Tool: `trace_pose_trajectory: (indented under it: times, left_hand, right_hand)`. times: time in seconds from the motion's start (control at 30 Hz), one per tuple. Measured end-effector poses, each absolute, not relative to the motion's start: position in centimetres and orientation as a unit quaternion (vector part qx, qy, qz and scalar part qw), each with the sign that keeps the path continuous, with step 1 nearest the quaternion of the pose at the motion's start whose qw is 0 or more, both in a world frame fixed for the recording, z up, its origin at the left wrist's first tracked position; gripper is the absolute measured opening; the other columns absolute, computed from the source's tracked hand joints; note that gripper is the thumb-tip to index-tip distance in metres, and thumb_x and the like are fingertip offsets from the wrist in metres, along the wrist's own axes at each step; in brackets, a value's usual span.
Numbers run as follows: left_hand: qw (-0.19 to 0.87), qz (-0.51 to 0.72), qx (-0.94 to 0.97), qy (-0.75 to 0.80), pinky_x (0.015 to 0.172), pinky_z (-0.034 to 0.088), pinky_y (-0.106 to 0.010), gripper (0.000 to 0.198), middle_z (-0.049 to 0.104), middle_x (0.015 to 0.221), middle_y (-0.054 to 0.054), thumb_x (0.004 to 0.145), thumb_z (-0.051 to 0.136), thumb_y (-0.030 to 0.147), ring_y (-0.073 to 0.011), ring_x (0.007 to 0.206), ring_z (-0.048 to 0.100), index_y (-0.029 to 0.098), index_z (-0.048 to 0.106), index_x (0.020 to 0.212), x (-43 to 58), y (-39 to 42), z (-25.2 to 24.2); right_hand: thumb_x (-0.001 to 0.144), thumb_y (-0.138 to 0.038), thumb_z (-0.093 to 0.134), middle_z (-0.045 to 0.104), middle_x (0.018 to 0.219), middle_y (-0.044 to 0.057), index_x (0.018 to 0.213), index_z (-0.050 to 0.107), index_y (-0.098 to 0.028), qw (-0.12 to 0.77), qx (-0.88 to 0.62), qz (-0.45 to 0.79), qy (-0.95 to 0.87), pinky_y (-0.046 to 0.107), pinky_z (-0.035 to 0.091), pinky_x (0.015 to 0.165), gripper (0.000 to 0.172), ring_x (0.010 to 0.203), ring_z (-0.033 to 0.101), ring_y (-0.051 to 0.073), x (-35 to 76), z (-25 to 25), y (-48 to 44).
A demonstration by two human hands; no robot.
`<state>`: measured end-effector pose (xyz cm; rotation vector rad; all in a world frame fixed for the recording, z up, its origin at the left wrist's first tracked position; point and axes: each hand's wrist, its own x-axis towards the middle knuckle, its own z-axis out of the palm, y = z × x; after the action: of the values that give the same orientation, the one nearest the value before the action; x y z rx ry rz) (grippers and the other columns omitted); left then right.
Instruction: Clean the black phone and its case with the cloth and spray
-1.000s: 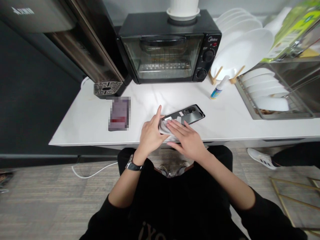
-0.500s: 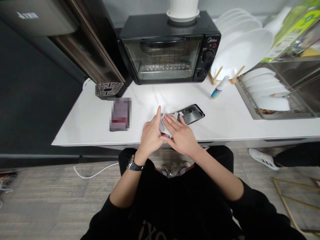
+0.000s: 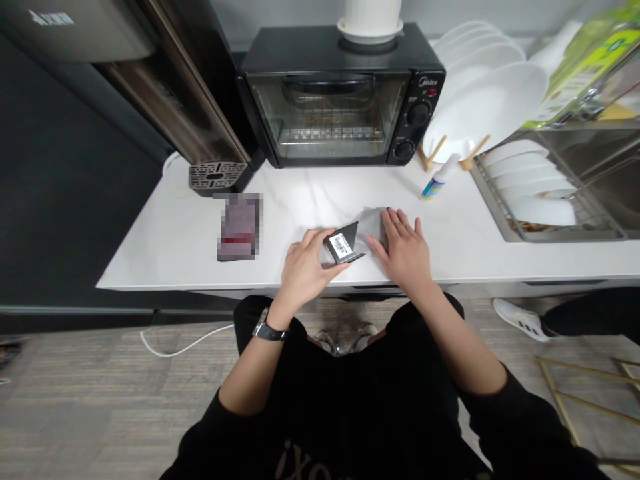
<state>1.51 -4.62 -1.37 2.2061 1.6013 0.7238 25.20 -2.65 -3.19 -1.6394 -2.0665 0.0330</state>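
A dark smartphone point(image 3: 345, 245) lies back side up near the counter's front edge, with a white barcode label at its left end. My left hand point(image 3: 306, 267) holds that end, thumb on the near edge and fingers on the far edge. A grey wiping cloth point(image 3: 371, 223) covers the phone's right part. On top of the cloth my right hand point(image 3: 403, 253) lies flat, fingers stretched out and thumb apart, hiding the phone's right end and camera.
A pixelated purple object point(image 3: 240, 227) lies to the left on the white counter point(image 3: 165, 260). A small spray bottle point(image 3: 434, 187) stands right of the hands. Behind is a black toaster oven point(image 3: 330, 120), with a drinks dispenser point(image 3: 217, 175) left and a dish rack point(image 3: 500, 217) right.
My right hand has slid right with the cloth, from the phone's left part to its right end. My left hand's thumb and fingers now hold the uncovered left end, where the label shows.
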Motion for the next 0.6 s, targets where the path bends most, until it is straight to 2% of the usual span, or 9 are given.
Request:
trace_pose_trajectory:
  times: [0.1,0.23,0.33,0.5,0.6]
  left_hand:
    - [0.152,0.246,0.777,0.559,0.107,0.05,-0.049,0.064,0.063,0.141,-0.009,0.09,0.079,0.04,-0.0319,0.127,0.064,0.025,0.054,0.147,1.4,-4.6,-1.4]
    - [0.151,0.225,0.789,0.551,0.103,0.053,-0.046,0.064,0.063,0.139,-0.012,0.09,0.071,0.028,-0.0326,0.124,0.066,0.021,0.051,0.151,1.0,-4.6,-1.4]
    - [0.158,0.231,0.779,0.561,0.104,0.052,-0.046,0.061,0.063,0.14,-0.011,0.089,0.071,0.022,-0.0313,0.123,0.066,0.021,0.054,0.148,1.0,-4.6,-1.3]
    - [0.161,0.246,0.773,0.562,0.108,0.05,-0.05,0.067,0.063,0.141,-0.008,0.087,0.083,0.04,-0.0321,0.126,0.064,0.026,0.054,0.146,1.5,-4.7,-1.2]
    - [0.155,0.249,0.77,0.567,0.107,0.05,-0.05,0.069,0.064,0.14,-0.008,0.087,0.085,0.044,-0.0323,0.126,0.064,0.027,0.054,0.145,1.5,-4.6,-1.3]
  right_hand:
    - [0.107,-0.068,0.035,0.049,0.165,0.022,0.159,0.049,-0.006,0.244,-0.545,0.035,-0.801,0.067,0.028,0.13,0.082,0.158,0.041,0.04,21.8,-2.7,-3.0]
    - [0.109,-0.06,0.039,0.043,0.17,0.018,0.164,0.042,-0.009,0.218,-0.434,0.082,-0.87,0.056,0.03,0.133,0.075,0.161,0.039,0.031,19.3,-2.1,-5.7]
    - [0.11,-0.058,0.04,0.041,0.171,0.014,0.166,0.04,-0.012,0.21,-0.436,0.077,-0.872,0.055,0.034,0.132,0.072,0.161,0.038,0.029,21.1,-2.2,-7.1]
    - [0.109,-0.063,0.035,0.045,0.168,0.018,0.166,0.039,-0.012,0.23,-0.583,0.017,-0.779,0.068,0.032,0.128,0.076,0.158,0.042,0.037,26.2,-3.1,-5.3]
    - [0.108,-0.067,0.033,0.048,0.165,0.024,0.163,0.042,-0.005,0.233,-0.608,0.011,-0.759,0.069,0.03,0.128,0.083,0.158,0.041,0.041,26.0,-3.3,-3.2]
